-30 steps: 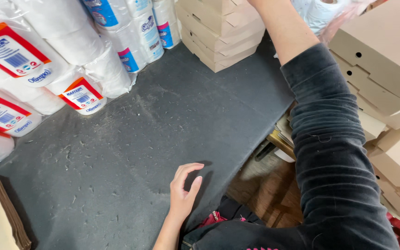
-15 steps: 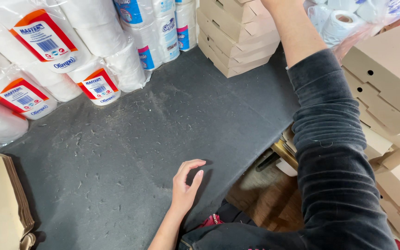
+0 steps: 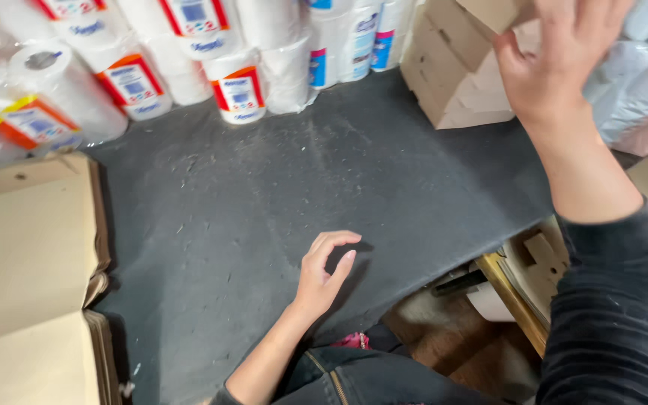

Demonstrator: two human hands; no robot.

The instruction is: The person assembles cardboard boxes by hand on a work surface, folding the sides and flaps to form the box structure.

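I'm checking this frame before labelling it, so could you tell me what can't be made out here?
- Head view: right hand fingertips run past the top edge; whether it grips the stacked cardboard boxes is unclear.
- Paper rolls are cut off at the top edge.
- Flat cardboard sheets are cut off by the left edge.
- Left hand hides its contact with the dark table.

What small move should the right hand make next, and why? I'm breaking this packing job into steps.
Probably close the right hand on the top cardboard box of the stack and draw it toward the bare dark table. The hand already lies against that box, the table is free in front, and the left hand rests there empty.
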